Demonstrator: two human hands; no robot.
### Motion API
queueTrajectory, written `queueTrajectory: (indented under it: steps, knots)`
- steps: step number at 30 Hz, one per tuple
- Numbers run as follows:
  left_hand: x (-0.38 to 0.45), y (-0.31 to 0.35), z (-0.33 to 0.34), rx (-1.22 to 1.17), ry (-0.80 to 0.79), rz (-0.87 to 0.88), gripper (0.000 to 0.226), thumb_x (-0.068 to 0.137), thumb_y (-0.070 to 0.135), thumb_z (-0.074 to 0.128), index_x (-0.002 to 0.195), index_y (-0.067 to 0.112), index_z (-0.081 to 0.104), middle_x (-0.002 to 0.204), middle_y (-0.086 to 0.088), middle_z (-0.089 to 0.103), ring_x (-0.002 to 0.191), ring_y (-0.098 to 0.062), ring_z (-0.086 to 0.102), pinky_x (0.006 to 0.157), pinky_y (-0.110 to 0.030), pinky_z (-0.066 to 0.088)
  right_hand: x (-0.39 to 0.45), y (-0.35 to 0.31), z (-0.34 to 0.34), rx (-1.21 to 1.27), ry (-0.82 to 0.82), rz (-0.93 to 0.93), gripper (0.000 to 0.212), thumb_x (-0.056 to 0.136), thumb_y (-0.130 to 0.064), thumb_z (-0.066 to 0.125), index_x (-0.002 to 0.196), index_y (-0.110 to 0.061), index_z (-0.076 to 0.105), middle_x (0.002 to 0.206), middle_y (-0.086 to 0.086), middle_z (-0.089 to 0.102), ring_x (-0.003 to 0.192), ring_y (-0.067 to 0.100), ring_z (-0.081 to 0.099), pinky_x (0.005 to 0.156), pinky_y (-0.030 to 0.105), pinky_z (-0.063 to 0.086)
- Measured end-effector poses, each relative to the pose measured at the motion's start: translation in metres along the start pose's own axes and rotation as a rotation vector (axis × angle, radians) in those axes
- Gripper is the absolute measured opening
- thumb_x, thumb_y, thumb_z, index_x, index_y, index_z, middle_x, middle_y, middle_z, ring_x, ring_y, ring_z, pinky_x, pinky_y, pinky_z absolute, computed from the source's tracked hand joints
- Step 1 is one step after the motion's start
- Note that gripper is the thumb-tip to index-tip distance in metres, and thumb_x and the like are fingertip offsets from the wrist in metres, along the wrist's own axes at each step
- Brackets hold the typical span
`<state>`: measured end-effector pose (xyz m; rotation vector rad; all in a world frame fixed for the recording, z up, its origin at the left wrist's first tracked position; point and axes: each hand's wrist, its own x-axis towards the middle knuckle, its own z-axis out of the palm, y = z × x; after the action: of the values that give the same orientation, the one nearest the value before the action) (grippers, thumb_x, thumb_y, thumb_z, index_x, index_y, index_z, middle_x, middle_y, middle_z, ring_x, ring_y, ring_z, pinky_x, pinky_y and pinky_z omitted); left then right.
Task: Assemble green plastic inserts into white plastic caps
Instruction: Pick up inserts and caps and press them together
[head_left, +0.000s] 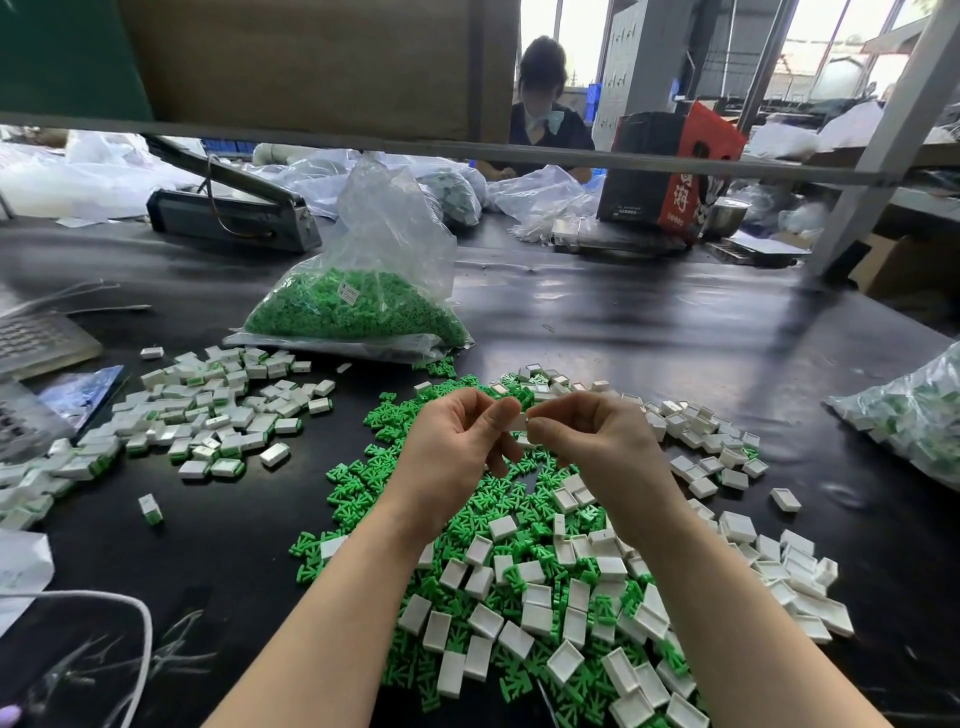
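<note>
Both hands meet above the middle of the black table (649, 332); the left hand (457, 441) and the right hand (597, 441) each curl their fingers and pinch one small white cap (517, 422) between thumbs and forefingers, held in the air over the loose stock; whether a green insert already sits inside it I cannot tell, since the fingers hide it. To the left lies a spread of finished caps (208, 415) showing green at their edges, which I judge to be the work done so far; it is a fair heap, yet the smaller share. Under and around the forearms lies the mixed pile of empty white caps (571, 613) and loose green inserts (363, 499), well apart from the finished ones; behind it a clear bag of green inserts (358, 306) stands nearly full; so much the greater part seems left to do.
</note>
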<state>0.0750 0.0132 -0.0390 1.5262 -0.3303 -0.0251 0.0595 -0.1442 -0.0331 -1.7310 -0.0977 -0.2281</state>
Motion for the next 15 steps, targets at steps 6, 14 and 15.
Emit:
queueTrajectory:
  steps: [6,14,15]
  knots:
    - [0.002,0.000,-0.011,0.207,-0.022,-0.001,0.017,0.086,0.026,0.069,0.090,0.010,0.072,0.067,-0.001,0.069,0.058,-0.005,0.059,0.056,-0.015,0.048,0.000,-0.001,-0.003,0.012,-0.003,-0.003,0.007,0.081,-0.002,0.074,0.088,-0.004,0.075,0.076,0.004,0.074,0.064,0.003,0.065,0.058,0.012,0.046]
    - [0.003,0.001,-0.011,0.242,0.016,-0.012,0.005,0.090,0.011,0.068,0.091,0.008,0.071,0.076,-0.012,0.072,0.064,-0.015,0.064,0.061,-0.024,0.054,0.000,0.000,0.000,-0.023,-0.003,-0.028,0.010,0.083,-0.005,0.075,0.091,-0.009,0.077,0.079,0.001,0.075,0.071,0.006,0.069,0.064,0.014,0.050]
    - [0.003,0.000,-0.011,0.255,0.022,-0.009,0.004,0.090,0.011,0.068,0.090,0.008,0.071,0.076,-0.012,0.072,0.064,-0.016,0.065,0.064,-0.029,0.057,0.000,0.000,0.000,-0.045,-0.002,-0.032,0.009,0.082,-0.005,0.075,0.090,-0.010,0.077,0.080,0.002,0.076,0.073,0.009,0.070,0.067,0.018,0.053]
